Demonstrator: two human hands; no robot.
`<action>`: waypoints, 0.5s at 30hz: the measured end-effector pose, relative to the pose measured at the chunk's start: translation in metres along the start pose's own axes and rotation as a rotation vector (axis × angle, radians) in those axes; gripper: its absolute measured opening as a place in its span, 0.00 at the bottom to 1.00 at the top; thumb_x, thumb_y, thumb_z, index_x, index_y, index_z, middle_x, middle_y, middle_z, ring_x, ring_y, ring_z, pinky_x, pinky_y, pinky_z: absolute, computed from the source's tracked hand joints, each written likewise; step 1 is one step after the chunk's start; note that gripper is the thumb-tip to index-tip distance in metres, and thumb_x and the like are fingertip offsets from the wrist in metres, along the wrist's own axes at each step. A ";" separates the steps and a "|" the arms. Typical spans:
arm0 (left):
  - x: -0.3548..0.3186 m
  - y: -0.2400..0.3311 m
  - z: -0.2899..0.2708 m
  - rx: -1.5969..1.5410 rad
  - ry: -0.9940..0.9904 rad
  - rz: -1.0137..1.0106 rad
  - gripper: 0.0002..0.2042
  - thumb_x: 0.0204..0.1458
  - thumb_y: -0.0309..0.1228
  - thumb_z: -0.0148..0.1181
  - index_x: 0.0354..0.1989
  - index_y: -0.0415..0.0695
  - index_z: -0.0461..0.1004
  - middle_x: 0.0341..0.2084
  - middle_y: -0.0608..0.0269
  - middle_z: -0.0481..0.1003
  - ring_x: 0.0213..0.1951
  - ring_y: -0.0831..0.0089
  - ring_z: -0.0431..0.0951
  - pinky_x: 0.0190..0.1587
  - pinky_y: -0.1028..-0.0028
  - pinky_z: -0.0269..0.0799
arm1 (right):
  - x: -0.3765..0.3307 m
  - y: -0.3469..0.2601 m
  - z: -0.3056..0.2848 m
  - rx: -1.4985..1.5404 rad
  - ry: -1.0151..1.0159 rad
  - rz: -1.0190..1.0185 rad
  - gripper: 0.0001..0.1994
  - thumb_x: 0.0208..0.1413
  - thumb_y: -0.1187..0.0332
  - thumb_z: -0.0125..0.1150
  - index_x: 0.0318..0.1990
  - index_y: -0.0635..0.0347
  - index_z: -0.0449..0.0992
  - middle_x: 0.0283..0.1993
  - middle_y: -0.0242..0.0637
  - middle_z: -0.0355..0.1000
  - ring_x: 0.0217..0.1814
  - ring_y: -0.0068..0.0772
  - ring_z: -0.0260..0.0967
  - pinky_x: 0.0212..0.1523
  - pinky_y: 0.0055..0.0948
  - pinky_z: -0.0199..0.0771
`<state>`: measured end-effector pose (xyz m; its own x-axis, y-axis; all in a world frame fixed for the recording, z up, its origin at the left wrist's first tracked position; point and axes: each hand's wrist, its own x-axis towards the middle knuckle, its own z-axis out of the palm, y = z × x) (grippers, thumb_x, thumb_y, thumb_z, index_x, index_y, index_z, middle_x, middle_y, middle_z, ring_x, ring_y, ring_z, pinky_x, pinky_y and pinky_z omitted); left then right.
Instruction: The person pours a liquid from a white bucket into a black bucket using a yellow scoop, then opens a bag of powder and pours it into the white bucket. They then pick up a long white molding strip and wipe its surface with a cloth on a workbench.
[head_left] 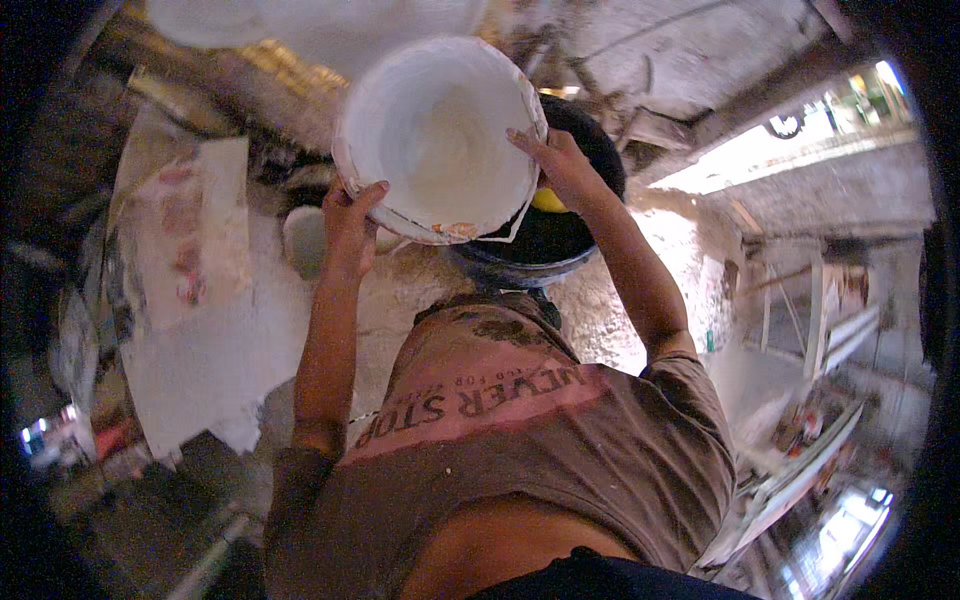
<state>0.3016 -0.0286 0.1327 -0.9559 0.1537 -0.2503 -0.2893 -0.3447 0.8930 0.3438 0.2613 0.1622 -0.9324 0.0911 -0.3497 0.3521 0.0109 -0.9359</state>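
Observation:
A white plastic bucket [445, 130] is held up in front of me, its mouth facing me. Its inside looks pale and smeared, with a cream tint at the bottom. My left hand [352, 225] grips the lower left of its rim, thumb over the edge. On the right side of the rim, my right hand [560, 165] has a similar grip, with its thumb inside the wall. The wire handle [520, 222] hangs at the lower right. Behind and below the bucket stands a large black tub [520, 268], partly hidden, with something yellow [549, 200] in it.
Left of my arm lie a pale stained sheet [190, 330] and a small rounded container [304, 240]. A big whitish round surface [320, 25] is at the far edge. To the right are a bright opening [790, 140] and a wooden frame [815, 315].

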 end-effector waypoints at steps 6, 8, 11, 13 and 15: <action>-0.029 0.012 -0.046 -0.033 0.224 0.156 0.22 0.40 0.18 0.65 0.47 0.42 0.71 0.41 0.63 0.75 0.43 0.68 0.74 0.49 0.69 0.68 | 0.061 -0.018 0.035 0.122 -0.133 -0.140 0.31 0.58 0.53 0.54 0.66 0.53 0.55 0.55 0.38 0.68 0.52 0.36 0.70 0.46 0.35 0.74; -0.034 0.009 -0.050 0.022 0.262 0.205 0.22 0.40 0.18 0.65 0.47 0.42 0.71 0.41 0.63 0.75 0.44 0.69 0.74 0.49 0.70 0.68 | 0.104 -0.004 0.018 -0.437 0.227 -0.532 0.22 0.56 0.60 0.59 0.58 0.53 0.68 0.47 0.39 0.73 0.47 0.32 0.72 0.42 0.32 0.75; -0.036 -0.005 -0.067 0.050 0.304 0.260 0.23 0.39 0.19 0.65 0.47 0.42 0.71 0.42 0.63 0.75 0.45 0.70 0.73 0.50 0.70 0.67 | 0.109 -0.026 0.049 -0.878 0.508 -0.915 0.14 0.50 0.65 0.64 0.45 0.56 0.77 0.39 0.41 0.75 0.42 0.30 0.74 0.37 0.29 0.75; -0.042 -0.018 -0.073 0.076 0.289 0.210 0.23 0.39 0.19 0.66 0.48 0.42 0.70 0.42 0.64 0.74 0.46 0.71 0.73 0.50 0.70 0.67 | 0.113 -0.025 0.081 -0.797 0.044 -0.871 0.13 0.47 0.65 0.66 0.41 0.57 0.78 0.36 0.42 0.76 0.40 0.31 0.75 0.36 0.31 0.75; -0.049 -0.018 -0.061 0.064 0.285 0.184 0.23 0.39 0.19 0.65 0.48 0.42 0.70 0.43 0.63 0.74 0.47 0.71 0.72 0.51 0.70 0.67 | 0.120 -0.005 0.112 -0.843 -0.283 -0.905 0.11 0.45 0.67 0.65 0.38 0.57 0.79 0.35 0.42 0.77 0.38 0.37 0.76 0.36 0.35 0.75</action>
<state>0.3504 -0.0864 0.1058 -0.9701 -0.1741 -0.1690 -0.1152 -0.2825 0.9523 0.2208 0.1602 0.1203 -0.8138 -0.4950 0.3044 -0.5729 0.5953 -0.5634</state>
